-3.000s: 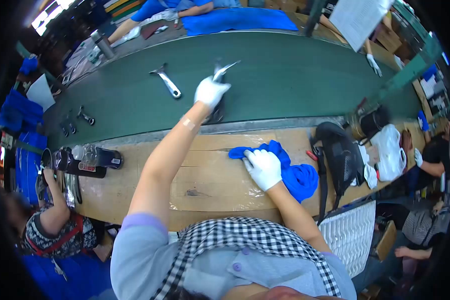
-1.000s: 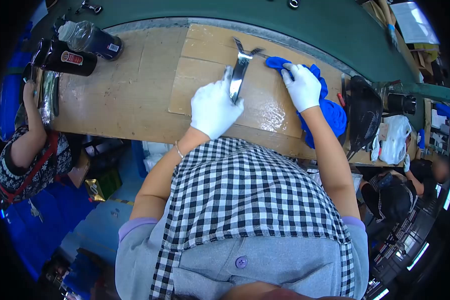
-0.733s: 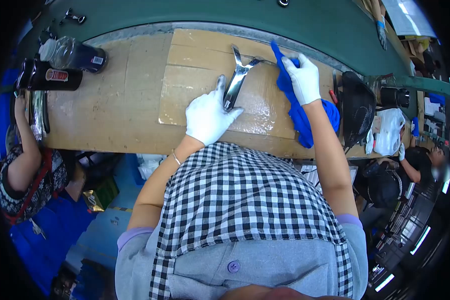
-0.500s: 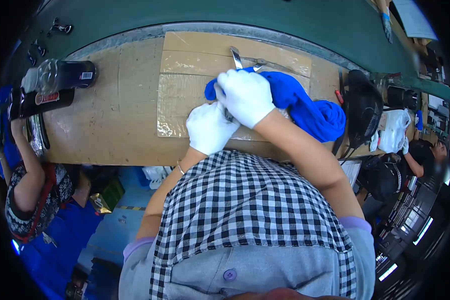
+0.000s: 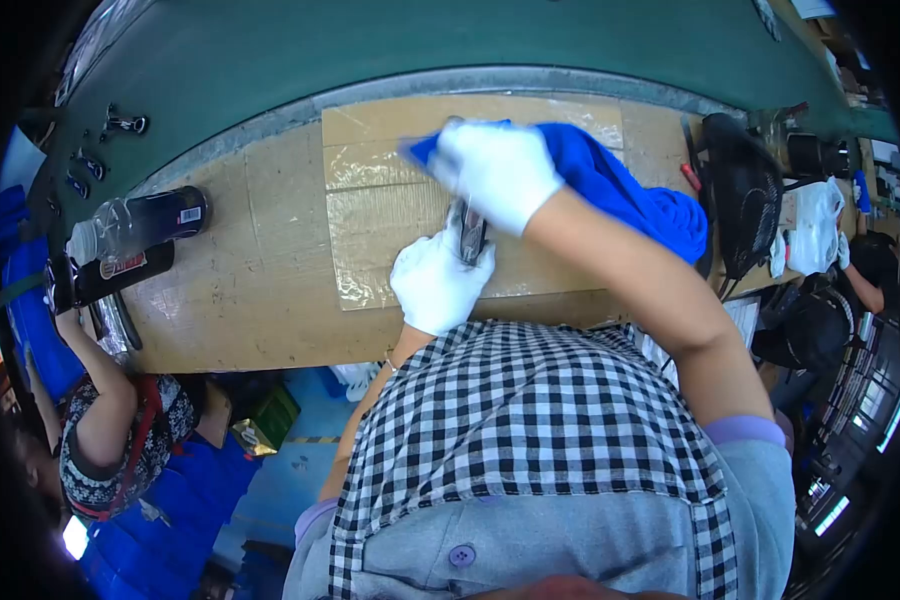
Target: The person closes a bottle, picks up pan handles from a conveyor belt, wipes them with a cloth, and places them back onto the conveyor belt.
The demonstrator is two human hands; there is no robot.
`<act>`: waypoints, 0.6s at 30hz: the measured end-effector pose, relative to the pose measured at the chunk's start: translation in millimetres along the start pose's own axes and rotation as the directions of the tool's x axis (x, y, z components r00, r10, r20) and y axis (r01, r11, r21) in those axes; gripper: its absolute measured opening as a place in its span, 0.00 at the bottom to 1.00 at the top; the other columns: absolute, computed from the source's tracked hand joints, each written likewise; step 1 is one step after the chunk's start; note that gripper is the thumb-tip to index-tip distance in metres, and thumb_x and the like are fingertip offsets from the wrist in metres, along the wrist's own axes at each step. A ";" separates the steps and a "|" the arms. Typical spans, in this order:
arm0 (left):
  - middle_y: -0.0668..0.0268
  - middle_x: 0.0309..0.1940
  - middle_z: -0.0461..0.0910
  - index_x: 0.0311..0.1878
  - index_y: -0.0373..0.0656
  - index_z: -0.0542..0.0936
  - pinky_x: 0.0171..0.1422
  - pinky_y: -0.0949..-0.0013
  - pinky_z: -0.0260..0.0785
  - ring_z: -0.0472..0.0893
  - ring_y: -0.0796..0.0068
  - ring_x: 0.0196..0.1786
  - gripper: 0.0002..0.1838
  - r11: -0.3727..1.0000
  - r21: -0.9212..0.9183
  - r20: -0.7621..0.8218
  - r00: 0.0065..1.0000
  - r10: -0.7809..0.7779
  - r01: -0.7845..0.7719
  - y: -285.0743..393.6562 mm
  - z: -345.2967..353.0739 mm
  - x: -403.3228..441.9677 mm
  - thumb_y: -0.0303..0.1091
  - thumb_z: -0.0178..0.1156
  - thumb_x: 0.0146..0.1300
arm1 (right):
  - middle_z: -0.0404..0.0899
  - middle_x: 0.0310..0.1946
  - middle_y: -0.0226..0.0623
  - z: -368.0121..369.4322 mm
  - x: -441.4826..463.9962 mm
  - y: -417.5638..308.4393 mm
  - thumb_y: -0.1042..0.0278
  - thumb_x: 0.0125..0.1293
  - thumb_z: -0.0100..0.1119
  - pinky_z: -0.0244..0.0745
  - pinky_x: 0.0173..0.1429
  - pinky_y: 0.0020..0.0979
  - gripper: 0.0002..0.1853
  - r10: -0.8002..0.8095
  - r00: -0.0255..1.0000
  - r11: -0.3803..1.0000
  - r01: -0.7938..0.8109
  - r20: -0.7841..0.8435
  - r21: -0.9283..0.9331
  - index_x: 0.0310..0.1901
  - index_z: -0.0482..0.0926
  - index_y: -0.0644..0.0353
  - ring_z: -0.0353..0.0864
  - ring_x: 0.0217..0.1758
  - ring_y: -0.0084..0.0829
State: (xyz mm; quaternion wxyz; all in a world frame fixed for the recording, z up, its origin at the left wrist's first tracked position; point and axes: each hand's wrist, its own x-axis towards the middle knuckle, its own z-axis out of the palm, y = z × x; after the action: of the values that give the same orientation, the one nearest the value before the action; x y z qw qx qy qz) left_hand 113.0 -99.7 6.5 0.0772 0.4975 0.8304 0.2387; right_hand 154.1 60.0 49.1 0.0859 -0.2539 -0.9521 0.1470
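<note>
Head view. Metal tool [image 5: 473, 236]: centre of frame, over cardboard sheet [image 5: 370, 225] on worktop [image 5: 225, 300]. Left hand [image 5: 442, 283]: white-gloved, pinching the tool's lower end. Right hand [image 5: 500, 177]: white-gloved, blurred, clutching blue cloth [image 5: 610, 185] over the upper part. Bottle [image 5: 155, 222]: left of frame.

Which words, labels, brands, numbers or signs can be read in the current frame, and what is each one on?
None can be read with certainty.
Black bottle: lettering on its red-and-white label, too blurred to read.
Clear bottle: white sticker, print too small to read.
Green and gold box: mark on its gold side, unreadable.
Metal piece: no lettering can be made out.
</note>
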 end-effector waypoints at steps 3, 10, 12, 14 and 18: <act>0.60 0.21 0.79 0.54 0.51 0.83 0.34 0.55 0.74 0.81 0.57 0.26 0.29 1.000 0.012 0.035 0.999 0.000 0.000 -1.2 -0.1 1.9 0.50 0.72 0.48 | 0.83 0.28 0.37 19.1 1.3 -6.8 0.62 0.62 0.56 0.80 0.38 0.42 0.06 0.010 0.995 0.999 -0.013 -0.098 -0.034 0.33 0.80 0.52 0.86 0.32 0.41; 0.54 0.29 0.84 0.65 0.51 0.77 0.41 0.55 0.77 0.85 0.54 0.33 0.36 0.997 0.050 0.172 0.983 -0.060 0.052 4.9 -15.7 3.6 0.55 0.68 0.53 | 0.84 0.37 0.47 -7.7 16.8 45.6 0.47 0.67 0.53 0.78 0.46 0.48 0.18 0.393 0.915 0.914 -0.379 -0.088 0.146 0.39 0.78 0.57 0.84 0.42 0.50; 0.53 0.33 0.85 0.63 0.50 0.78 0.45 0.56 0.77 0.85 0.53 0.36 0.34 0.992 -0.032 0.210 0.971 -0.112 0.121 2.8 -19.3 8.1 0.56 0.66 0.55 | 0.84 0.38 0.48 -20.3 -5.3 41.9 0.48 0.67 0.55 0.77 0.47 0.47 0.18 0.410 0.903 0.900 -0.377 -0.129 0.218 0.40 0.79 0.57 0.84 0.43 0.49; 0.51 0.41 0.86 0.58 0.47 0.81 0.52 0.60 0.76 0.86 0.53 0.46 0.27 0.952 -0.158 0.295 0.933 -0.208 0.262 6.3 -30.5 18.8 0.55 0.62 0.63 | 0.84 0.38 0.47 -25.9 -29.0 33.4 0.49 0.66 0.56 0.78 0.47 0.45 0.17 0.406 0.909 0.890 -0.370 -0.092 0.268 0.40 0.80 0.56 0.84 0.41 0.48; 0.58 0.36 0.87 0.53 0.41 0.83 0.45 0.66 0.75 0.84 0.66 0.37 0.20 0.898 -0.351 0.325 0.934 -0.149 0.265 -9.0 -16.2 62.4 0.46 0.60 0.69 | 0.83 0.30 0.38 10.8 -57.2 13.5 0.60 0.62 0.63 0.79 0.37 0.38 0.08 0.125 0.967 0.978 -0.081 -0.224 0.195 0.38 0.80 0.54 0.84 0.33 0.40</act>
State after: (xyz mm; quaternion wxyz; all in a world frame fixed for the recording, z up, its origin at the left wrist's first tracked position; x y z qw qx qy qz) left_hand 69.2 -54.5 23.2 0.3207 0.4095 0.7944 0.3136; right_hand 206.7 39.5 29.5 0.2131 -0.3099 -0.9031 0.2074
